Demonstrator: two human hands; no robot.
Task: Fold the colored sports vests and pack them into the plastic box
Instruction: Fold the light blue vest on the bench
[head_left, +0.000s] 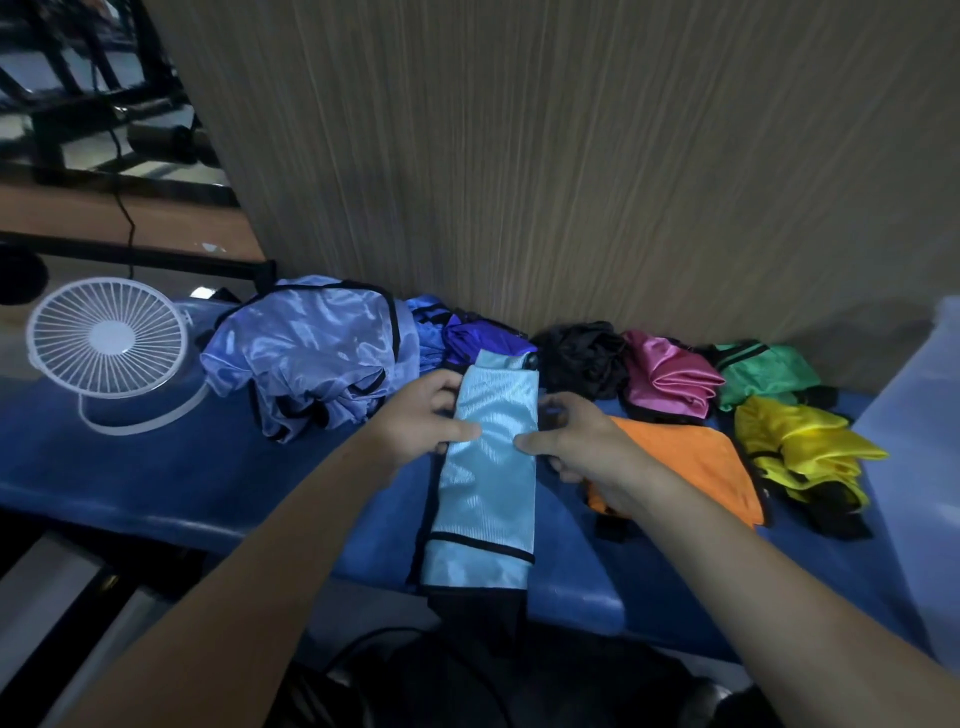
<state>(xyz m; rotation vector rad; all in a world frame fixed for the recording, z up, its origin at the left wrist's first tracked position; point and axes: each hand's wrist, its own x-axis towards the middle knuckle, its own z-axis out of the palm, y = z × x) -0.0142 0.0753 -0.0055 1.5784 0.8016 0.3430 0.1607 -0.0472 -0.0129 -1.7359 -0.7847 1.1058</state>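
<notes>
— What's at the left of the frame?

— I see a white desk fan (106, 340) standing on the blue tabletop (171, 467), at the left middle. Just right of it lies a crumpled lavender vest (311, 353) with black trim, and beside that a darker blue vest (427, 332) and a purple vest (480, 338), bunched against the wood-grain panel (571, 156) behind.

— And the hands?

— My left hand (423, 421) pinches the left edge of the light blue vest (488, 467), thumb on top of the cloth, fingers curled behind it. My right hand (576, 441) pinches the right edge the same way, thumb tip on the cloth. The two hands are apart, with the vest between them.

— Where does that vest lie?

— In the centre of the frame, folded into a long narrow strip running from the purple vest down to the near edge of the tabletop, where its black-trimmed end hangs over.

— What's further right?

— A black vest (584, 353) sits by the panel, then a pink vest (670, 379), then a green vest (763, 371). Below those, an orange vest (696, 467) lies flat, partly hidden under my right wrist, and a yellow vest (800, 447) lies crumpled just right of it. At the right edge I see a pale translucent plastic box (914, 467), only partly in frame; I cannot tell what is inside.
</notes>
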